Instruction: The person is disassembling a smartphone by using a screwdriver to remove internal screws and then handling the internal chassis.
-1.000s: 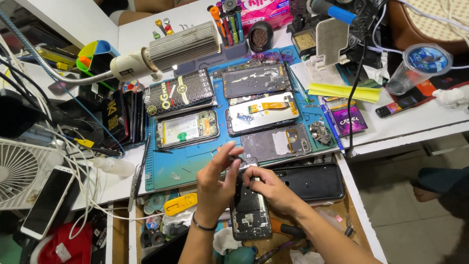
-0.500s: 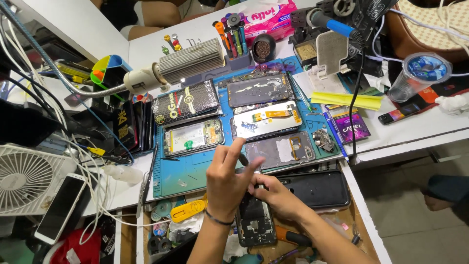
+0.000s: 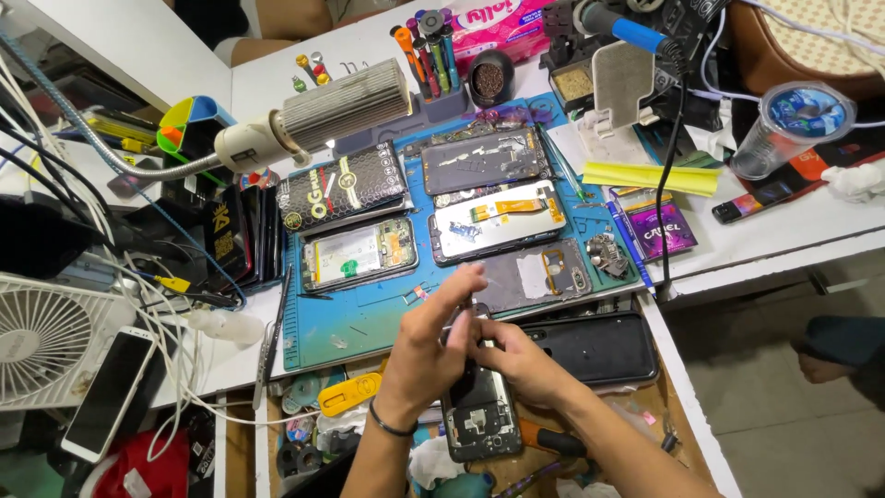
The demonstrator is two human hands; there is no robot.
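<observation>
1. Left hand point(image 3: 426, 355): fingers pinched around a thin metal tool point(image 3: 473, 309), tip pointing down at the opened phone point(image 3: 479, 415).
2. Right hand point(image 3: 518, 361): fingers curled tight on the phone's upper edge, holding it.
3. Phone: back off, internals exposed, at the near bench point(image 3: 793, 235) edge, just below the blue mat point(image 3: 355, 323).
4. Black back cover point(image 3: 599, 346) just right of the hands.

hands point(image 3: 470, 355) raised slightly, phone point(image 3: 479, 415) tilted upright
</observation>
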